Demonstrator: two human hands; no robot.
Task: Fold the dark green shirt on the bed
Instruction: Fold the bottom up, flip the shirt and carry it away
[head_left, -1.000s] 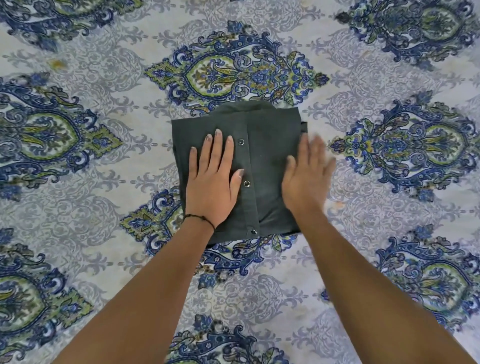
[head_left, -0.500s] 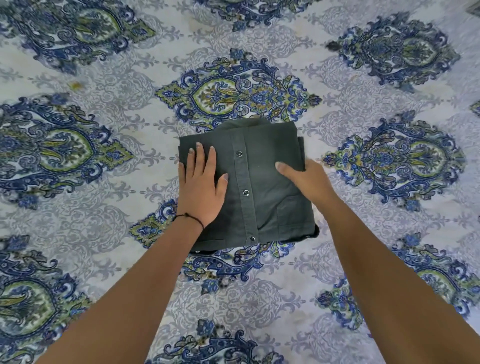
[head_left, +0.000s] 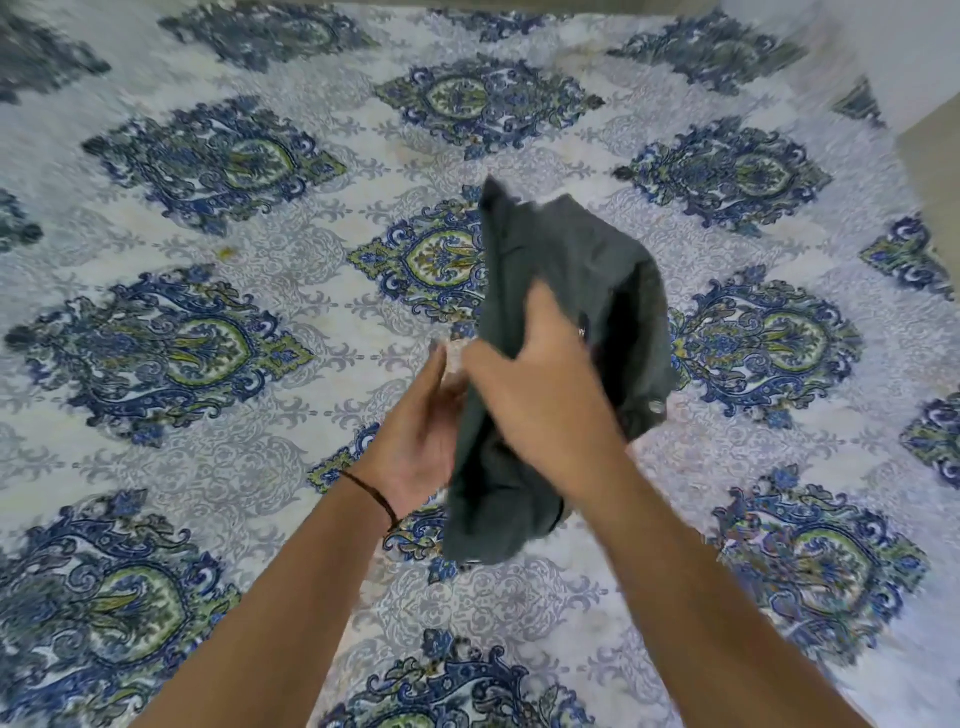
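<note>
the folded dark green cotton shirt (head_left: 566, 291) no longer lies flat on the blue-and-green paisley bedsheet (head_left: 208, 364); it is now lifted above the sheet's middle, tilted on edge and bunching at its near end. the right hand (head_left: 540, 395), which before rested on its right edge, now clamps it, fingers curled around the cloth. the left hand (head_left: 421, 441), earlier pressed flat with fingers together, is now turned palm-up just left of the bundle, fingers loosely spread; whether they touch the cloth is unclear through blur. a thin black wristband (head_left: 371, 493) circles the left wrist.

A bed (head_left: 218, 467) under a blue, green and white patterned sheet.
</note>
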